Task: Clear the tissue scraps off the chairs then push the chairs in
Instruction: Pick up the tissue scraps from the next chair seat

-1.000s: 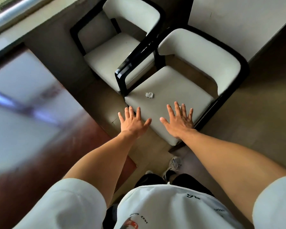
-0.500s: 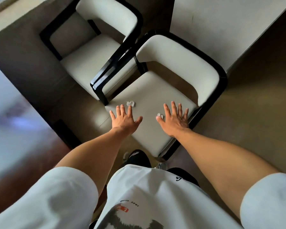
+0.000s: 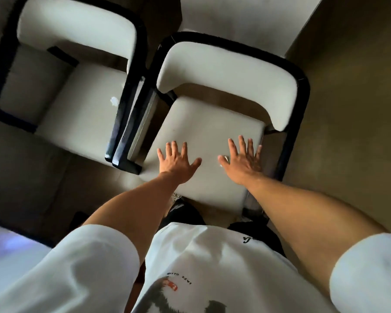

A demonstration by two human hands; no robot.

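Left hand (image 3: 177, 162): flat and spread over the front left part of the near chair's seat; fingers wide apart; grip released, holding nothing
Right hand (image 3: 243, 160): flat and spread over the front right part of the same seat; fingers wide apart; grip released; I cannot tell if the palm presses on the seat
Near chair (image 3: 212, 136): white seat and white curved back in a black frame; it stands right in front of the person; both hands are over its front half
Far chair (image 3: 84, 114): same kind, white with a black frame; it stands just beside the near chair on the left; their black arms are touching or almost touching
Tissue scrap on far chair (image 3: 114, 101): small, white and crumpled; it lies near the right edge of that seat, close to the black arm
Tissue scrap by thumb (image 3: 224, 158): a tiny white bit on the near chair's seat, just at the thumb of the right hand, partly hidden
Floor (image 3: 348, 132): brown and dull, all around both chairs
Person: white shirt with short sleeves (image 3: 95, 267); both bare arms reach forward and down
Picture: a bit blurry
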